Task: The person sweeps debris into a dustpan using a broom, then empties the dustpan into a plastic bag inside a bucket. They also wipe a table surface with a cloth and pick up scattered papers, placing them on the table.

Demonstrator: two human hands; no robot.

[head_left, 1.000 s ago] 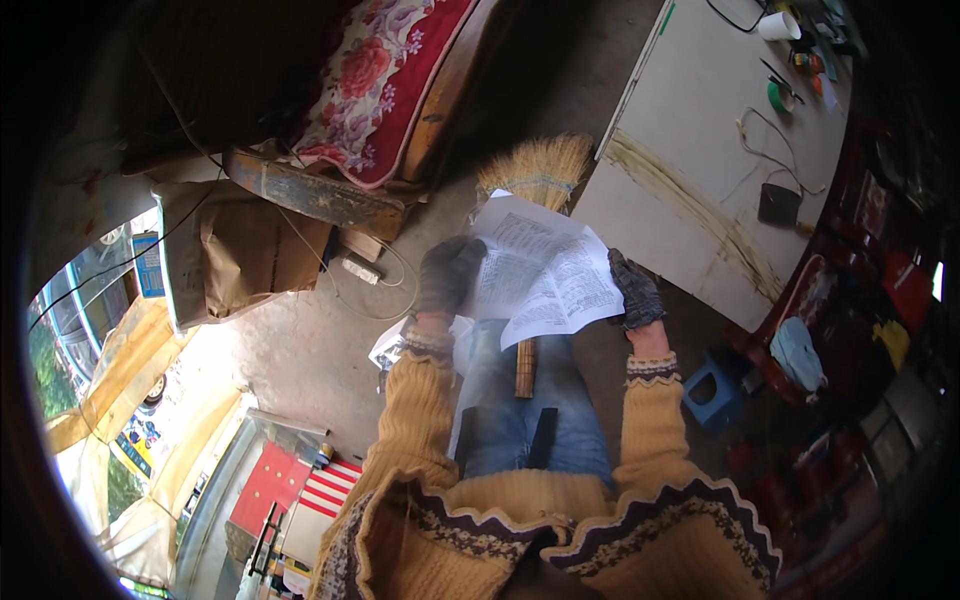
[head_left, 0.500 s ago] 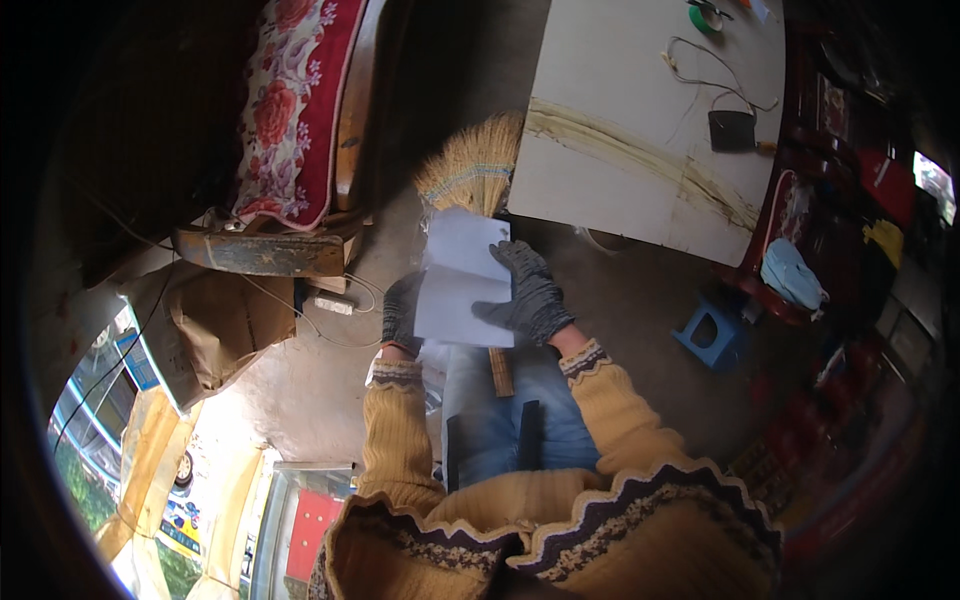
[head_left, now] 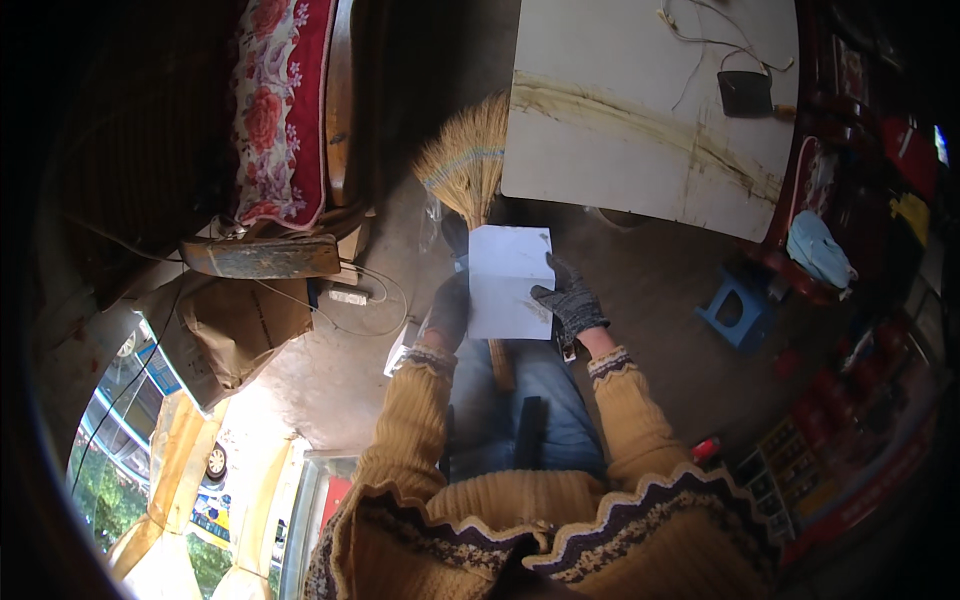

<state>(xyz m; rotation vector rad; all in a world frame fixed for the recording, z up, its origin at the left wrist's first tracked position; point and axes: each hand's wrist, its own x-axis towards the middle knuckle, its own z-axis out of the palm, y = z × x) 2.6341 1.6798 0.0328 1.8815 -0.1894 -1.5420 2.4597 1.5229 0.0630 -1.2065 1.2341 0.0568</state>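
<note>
A white sheet of paper (head_left: pixel 510 300) with a crease across its middle and a few dark smudges lies in front of me, over my lap. My right hand (head_left: pixel 574 300), in a grey knitted glove, pinches its right edge with the thumb on top. At the left edge of the sheet is my gloved left hand (head_left: pixel 449 308), blurred, its fingers hidden or smeared. Behind the sheet a straw broom (head_left: pixel 464 160) points away from me, bristles fanned at the far end. Its handle shows again below the sheet, between my legs.
A white stained tabletop (head_left: pixel 620 170) with a cable and a black flat object (head_left: pixel 746 94) stands ahead to the right. On the right is a blue plastic stool (head_left: pixel 738 312). A wooden seat with a floral cushion (head_left: pixel 268 120) and a brown paper bag (head_left: pixel 245 330) are left.
The sheet has shifted right relative to my body. My right hand has slid from lying over the sheet to its right edge, uncovering dark smudges. My left hand has moved right too.
</note>
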